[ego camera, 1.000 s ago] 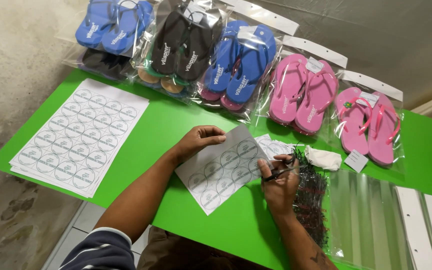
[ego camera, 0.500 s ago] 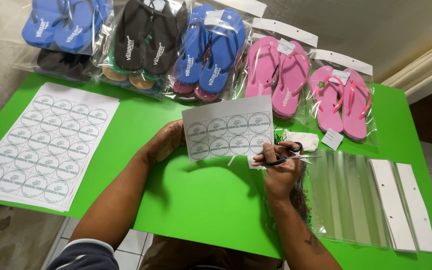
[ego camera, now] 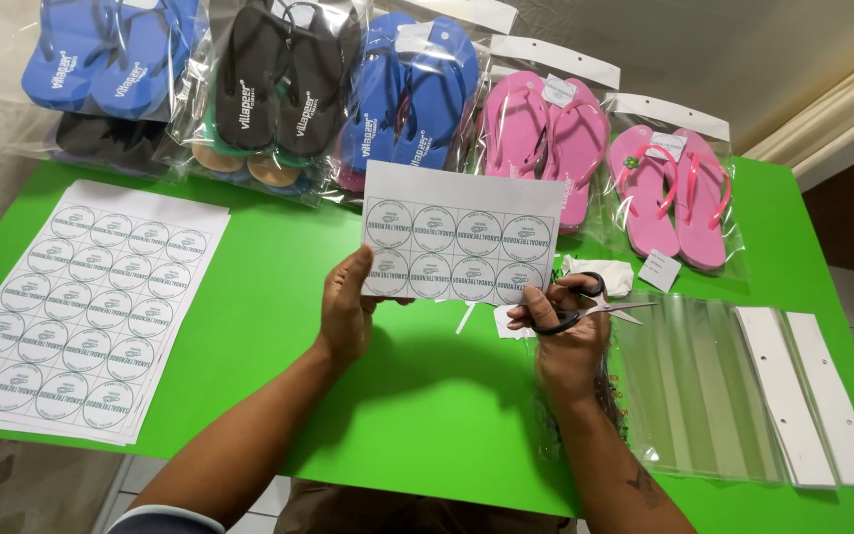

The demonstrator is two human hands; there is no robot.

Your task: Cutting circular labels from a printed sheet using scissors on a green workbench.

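Left hand (ego camera: 346, 309) grip pinches label sheet (ego camera: 459, 243) upright | right hand (ego camera: 567, 331) grip clamps scissors (ego camera: 585, 313), blades level

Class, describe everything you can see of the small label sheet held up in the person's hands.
The small label sheet is a white paper rectangle printed with two rows of four round green-outlined labels. It is held up over the green table, facing the camera. The left hand pinches its lower left edge; the right hand, holding scissors, touches its lower right corner.
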